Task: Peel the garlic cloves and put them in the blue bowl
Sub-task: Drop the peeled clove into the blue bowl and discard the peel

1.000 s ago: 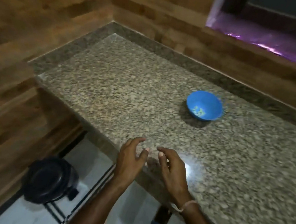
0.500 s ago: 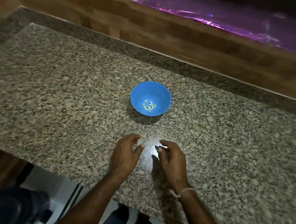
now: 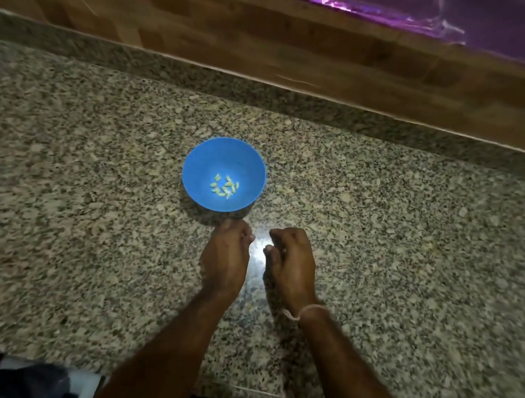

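A: Item one, blue bowl (image 3: 224, 174): mid-counter, nearer the back edge than the front, a small heap of peeled garlic cloves (image 3: 224, 187) in its bottom

B: Item two, our hands: left hand (image 3: 225, 256) just front of the bowl, right hand (image 3: 292, 262) beside it, fingers (image 3: 267, 249) of both curled inward; we cannot tell whether either grips a clove

A: Handling, as we judge: cloves light, firm, slick once bare; pinch across the middle, start the dry skin at the tip

B: Bowl light, may slide on the granite counter (image 3: 412, 229)
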### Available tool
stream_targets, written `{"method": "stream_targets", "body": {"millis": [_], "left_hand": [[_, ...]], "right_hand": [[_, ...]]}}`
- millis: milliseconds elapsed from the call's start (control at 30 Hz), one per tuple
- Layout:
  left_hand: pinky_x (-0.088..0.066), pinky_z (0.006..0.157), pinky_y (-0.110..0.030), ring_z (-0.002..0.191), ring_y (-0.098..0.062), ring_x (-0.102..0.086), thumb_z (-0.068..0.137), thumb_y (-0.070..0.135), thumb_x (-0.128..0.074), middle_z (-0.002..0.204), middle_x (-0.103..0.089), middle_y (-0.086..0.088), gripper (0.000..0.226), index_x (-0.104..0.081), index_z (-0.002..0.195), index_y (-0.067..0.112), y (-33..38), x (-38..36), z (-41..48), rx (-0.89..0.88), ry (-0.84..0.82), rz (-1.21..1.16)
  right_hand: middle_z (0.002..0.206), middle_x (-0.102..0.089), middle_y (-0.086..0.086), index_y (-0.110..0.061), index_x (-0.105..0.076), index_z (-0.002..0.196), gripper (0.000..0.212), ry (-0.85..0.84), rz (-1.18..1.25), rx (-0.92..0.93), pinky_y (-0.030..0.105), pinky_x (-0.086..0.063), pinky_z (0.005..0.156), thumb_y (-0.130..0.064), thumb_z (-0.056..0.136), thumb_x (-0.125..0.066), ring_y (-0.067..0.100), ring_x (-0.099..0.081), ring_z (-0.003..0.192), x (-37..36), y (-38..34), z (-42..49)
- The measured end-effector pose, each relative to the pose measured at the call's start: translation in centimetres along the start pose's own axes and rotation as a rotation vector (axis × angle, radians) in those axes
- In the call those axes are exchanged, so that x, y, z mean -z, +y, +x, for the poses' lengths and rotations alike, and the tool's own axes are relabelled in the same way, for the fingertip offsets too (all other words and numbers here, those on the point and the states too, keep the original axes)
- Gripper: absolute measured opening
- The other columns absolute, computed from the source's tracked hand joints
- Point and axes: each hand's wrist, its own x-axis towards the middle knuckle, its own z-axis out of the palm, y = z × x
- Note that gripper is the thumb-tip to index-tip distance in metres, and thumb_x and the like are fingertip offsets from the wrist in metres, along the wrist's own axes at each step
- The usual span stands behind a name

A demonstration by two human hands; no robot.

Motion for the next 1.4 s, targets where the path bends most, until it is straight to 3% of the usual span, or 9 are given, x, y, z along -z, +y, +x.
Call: {"method": "stream_targets", "body": {"millis": [167, 300, 433, 600, 767, 867, 1000, 1167, 1400], "left_hand": [[-0.032, 0.067, -0.031, 0.097, -0.018, -0.061, 0.097, 0.020, -0.066, 0.103, -0.062, 0.008, 0.010, -0.064, 0.094, 0.029, 1.0, 0.6, -0.6, 0.046, 0.031, 0.037], [-0.035, 0.065, -0.028, 0.083, -0.006, -0.059, 0.097, 0.022, -0.064, 0.097, -0.063, 0.017, 0.008, -0.066, 0.095, 0.029, 3.1, 3.2, -0.4, 0.046, 0.252, -0.198], [-0.042, 0.066, -0.030, 0.084, -0.012, -0.065, 0.097, 0.024, -0.070, 0.100, -0.069, 0.013, 0.004, -0.071, 0.096, 0.027, 4.0, 5.6, 4.2, 0.059, 0.349, -0.178], [-0.055, 0.080, -0.041, 0.098, -0.025, -0.071, 0.097, 0.021, -0.070, 0.110, -0.076, 0.005, 0.014, -0.077, 0.109, 0.026, 2.7, 6.4, 6.8, 0.060, 0.262, -0.112], [-0.050, 0.091, -0.044, 0.119, -0.031, -0.053, 0.089, 0.019, -0.077, 0.131, -0.056, -0.008, 0.045, -0.064, 0.132, 0.017, 0.0, 7.4, 6.2, 0.045, 0.414, -0.154], [-0.053, 0.101, -0.052, 0.128, -0.038, -0.055, 0.094, 0.019, -0.073, 0.145, -0.050, -0.019, 0.059, -0.052, 0.148, 0.008, -1.4, 7.3, 6.8, 0.217, 0.325, -0.273], [-0.057, 0.095, -0.051, 0.113, -0.034, -0.068, 0.093, 0.010, -0.070, 0.125, -0.070, -0.014, 0.043, -0.063, 0.135, 0.010, -0.5, 7.1, 7.3, 0.156, 0.200, -0.352], [-0.057, 0.095, -0.045, 0.112, -0.034, -0.069, 0.091, 0.003, -0.070, 0.125, -0.071, -0.016, 0.044, -0.065, 0.135, 0.007, 2.6, 6.1, 8.1, 0.116, 0.063, -0.417], [-0.053, 0.100, -0.044, 0.120, -0.037, -0.065, 0.096, 0.006, -0.066, 0.132, -0.068, -0.019, 0.044, -0.061, 0.140, 0.006, 4.0, 5.6, 9.1, 0.161, -0.118, -0.347]], "right_hand": [[0.120, -0.055, -0.001, -0.013, -0.070, 0.122, 0.030, -0.008, 0.075, 0.019, 0.045, -0.057, 0.090, -0.027, 0.097, -0.061, 0.023, -0.064, 0.107, 0.0, 0.2, 0.2], [0.119, -0.064, -0.001, -0.013, -0.071, 0.124, 0.025, 0.035, 0.224, -0.011, 0.042, -0.057, 0.096, -0.015, 0.099, -0.067, 0.017, -0.068, 0.107, 0.3, -0.5, 1.3], [0.120, -0.063, -0.003, -0.016, -0.071, 0.126, 0.026, 0.025, 0.326, 0.008, 0.038, -0.059, 0.091, -0.014, 0.100, -0.068, 0.010, -0.070, 0.101, 0.5, -2.4, 3.0], [0.123, -0.065, -0.002, -0.018, -0.068, 0.131, 0.031, 0.058, 0.401, -0.070, 0.047, -0.062, 0.087, -0.027, 0.101, -0.067, 0.015, -0.070, 0.101, 0.1, -4.1, 4.8], [0.120, -0.069, 0.001, -0.021, -0.051, 0.152, 0.061, -0.005, 0.472, -0.236, 0.049, -0.060, 0.094, -0.035, 0.098, -0.074, 0.025, -0.070, 0.107, -0.4, -5.6, 6.4], [0.125, -0.067, 0.004, -0.017, -0.043, 0.158, 0.067, -0.024, 0.478, -0.255, 0.034, -0.054, 0.099, -0.016, 0.098, -0.072, 0.016, -0.063, 0.111, -0.5, -6.9, 7.1], [0.112, -0.074, 0.007, -0.020, -0.057, 0.146, 0.059, 0.058, 0.475, -0.316, 0.057, -0.062, 0.085, -0.001, 0.091, -0.064, 0.029, -0.075, 0.096, 0.1, -6.9, 7.7], [0.116, -0.075, 0.013, -0.014, -0.064, 0.136, 0.046, 0.241, 0.464, -0.392, 0.057, -0.064, 0.083, -0.001, 0.092, -0.069, 0.029, -0.074, 0.095, 2.7, -5.3, 7.2], [0.121, -0.075, 0.013, -0.013, -0.061, 0.140, 0.050, 0.266, 0.275, -0.420, 0.025, -0.047, 0.074, 0.001, 0.092, -0.063, 0.021, -0.063, 0.088, 3.7, -5.7, 6.8]]}}
